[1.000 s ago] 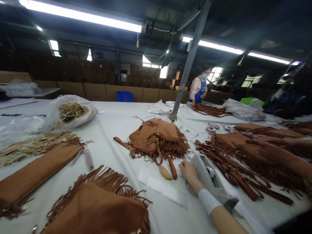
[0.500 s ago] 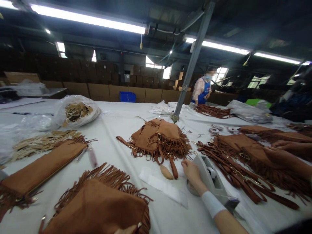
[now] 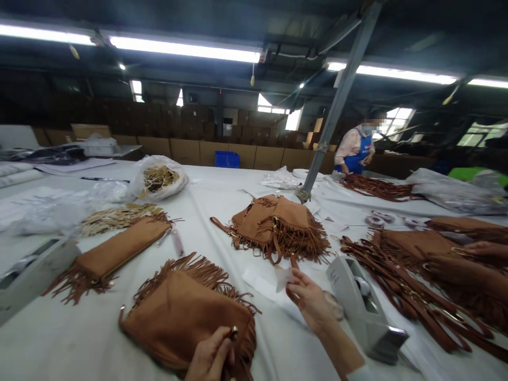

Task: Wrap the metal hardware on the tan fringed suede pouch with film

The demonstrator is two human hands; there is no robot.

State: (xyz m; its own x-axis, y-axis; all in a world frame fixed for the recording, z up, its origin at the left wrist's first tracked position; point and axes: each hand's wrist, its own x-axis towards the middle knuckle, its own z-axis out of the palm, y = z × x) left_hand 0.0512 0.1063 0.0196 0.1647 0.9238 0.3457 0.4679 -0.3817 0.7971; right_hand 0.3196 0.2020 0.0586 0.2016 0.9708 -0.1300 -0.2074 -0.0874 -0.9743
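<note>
A brown fringed bag (image 3: 178, 307) lies in front of me on the white table. My left hand (image 3: 212, 357) is closed at its near right corner, pinching a small gold-coloured metal fitting (image 3: 233, 332). To the right, my right hand (image 3: 311, 299) pinches a small thin whitish translucent piece (image 3: 282, 278) between thumb and fingers; I cannot tell whether it is paper or film. Beside that hand stands a grey tape dispenser (image 3: 365, 312). Beyond the hand lies a pile of brown fringed bags (image 3: 273, 225) with straps.
Brown straps (image 3: 413, 291) lie on the right, where another person's hands (image 3: 488, 259) handle fringed bags. At left are a long brown fringed pouch (image 3: 123, 246), another tape dispenser (image 3: 35, 270) and a plastic bag of tan pieces (image 3: 161, 180). A metal post (image 3: 337, 106) rises beyond the pile.
The view has turned left. My right hand has moved left, away from the tape dispenser, and the thin whitish piece now shows in its fingers. More of my left hand is visible at the bag's corner.
</note>
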